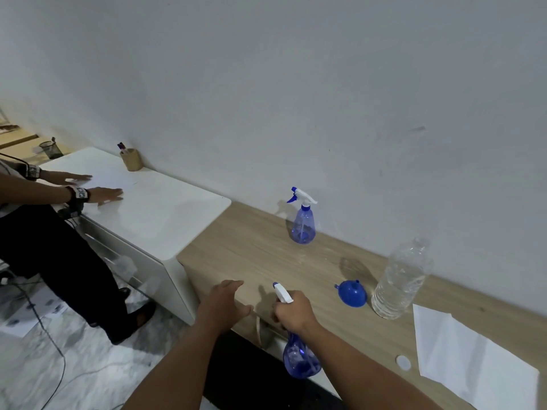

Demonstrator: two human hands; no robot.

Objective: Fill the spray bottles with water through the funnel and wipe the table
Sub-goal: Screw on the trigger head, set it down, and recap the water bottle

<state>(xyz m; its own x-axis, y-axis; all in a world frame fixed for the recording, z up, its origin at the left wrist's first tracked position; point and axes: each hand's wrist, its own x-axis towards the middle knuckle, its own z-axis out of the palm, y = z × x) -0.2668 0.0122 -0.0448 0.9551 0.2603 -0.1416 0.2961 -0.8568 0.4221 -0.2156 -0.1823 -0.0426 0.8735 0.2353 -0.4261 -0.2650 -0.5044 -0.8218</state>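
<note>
Wooden tabletop [254, 247] underlies the right hand [291, 312], clamped round a blue spray bottle [299, 359] (nozzle angled up-left, base toward the wearer); beside it, left hand [223, 306] spread, holding nothing.

One blue spray bottle [302, 216] stands upright near the wooden worktop's [254, 247] back edge. A second spray bottle [296, 344] hangs tilted past the front edge. The blue funnel [351, 293] lies tipped beside the clear, seemingly part-filled water bottle [399, 279]; white paper [470, 356] lies flat at the front.

Bare counter [248, 247] lies open at frame centre; a spray bottle [302, 223] blocks the wall side, while funnel [352, 293] and water bottle [399, 279] crowd the right.
</note>
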